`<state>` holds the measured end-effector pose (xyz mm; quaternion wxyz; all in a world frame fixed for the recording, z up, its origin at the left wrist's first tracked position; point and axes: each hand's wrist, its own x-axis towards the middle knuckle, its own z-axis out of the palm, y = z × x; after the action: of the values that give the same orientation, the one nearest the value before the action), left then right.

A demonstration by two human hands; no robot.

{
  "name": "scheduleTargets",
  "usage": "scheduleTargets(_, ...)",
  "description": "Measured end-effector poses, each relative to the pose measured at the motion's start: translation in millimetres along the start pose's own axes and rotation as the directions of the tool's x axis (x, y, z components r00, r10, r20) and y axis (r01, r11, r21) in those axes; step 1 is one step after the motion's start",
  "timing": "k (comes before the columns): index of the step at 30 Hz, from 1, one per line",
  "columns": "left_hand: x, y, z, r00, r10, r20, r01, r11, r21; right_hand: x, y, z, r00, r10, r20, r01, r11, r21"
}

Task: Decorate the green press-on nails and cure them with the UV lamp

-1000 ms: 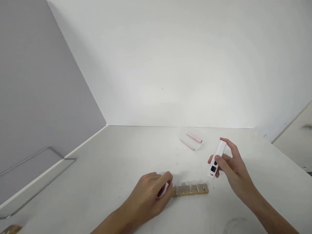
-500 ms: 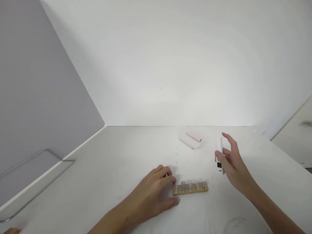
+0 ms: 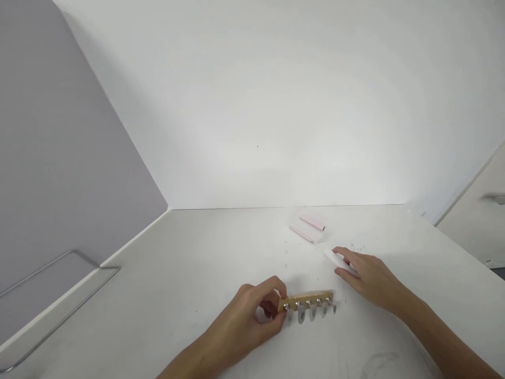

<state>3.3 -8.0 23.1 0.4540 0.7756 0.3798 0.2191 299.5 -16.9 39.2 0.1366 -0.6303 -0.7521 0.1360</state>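
My left hand (image 3: pixel 256 316) pinches the left end of a tan strip (image 3: pixel 313 297) between thumb and fingers. Along the strip stands a row of several clear nail tips (image 3: pixel 301 315) on small silver mounts, now pointing down towards me. Farther right, my right hand (image 3: pixel 361 273) is closed around a slim white handheld device (image 3: pixel 340 262), whose kind I cannot make out. Its free end points up and left, a little beyond the strip's right end.
A pink pen-like stick (image 3: pixel 301 234) and a pink tube or cap (image 3: pixel 312 222) lie on a clear sheet towards the back of the white table (image 3: pixel 205 247). A bent metal rod (image 3: pixel 79 305) runs along the left edge. The white wall (image 3: pixel 252 105) rises behind.
My left hand has taken hold of the strip's left end and tipped it, so the nail tips now point towards me. The white device has moved left and tilted over in my right hand.
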Motion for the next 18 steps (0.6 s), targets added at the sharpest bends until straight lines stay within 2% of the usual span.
scheduleTargets(3, 2.8, 5.9, -2.5, 0.99, -0.132, 0.039, 0.138, 0.959, -0.247, -0.6, -0.2, -1.6, 0.999, -0.033, 0.002, 0.033, 0.999, -0.009)
scheduleTargets(7, 6.2, 7.0, -9.3, 0.984, -0.175, 0.024, 0.163, 0.85, -0.501, -0.3, -0.7, -2.7, 0.998, -0.061, -0.001, 0.061, 0.998, -0.012)
scheduleTargets(13, 2.5, 14.3, -16.0, 0.993, -0.114, 0.008, 0.093, 0.76, -0.644, 1.7, 3.3, 1.8, 0.999, -0.047, -0.024, 0.047, 0.999, -0.003)
scheduleTargets(18, -0.6, 16.8, -14.7, 0.999, -0.049, -0.006, 0.031, 0.716, -0.697, 1.9, 5.7, 8.5, 0.999, -0.034, -0.043, 0.035, 0.999, 0.016)
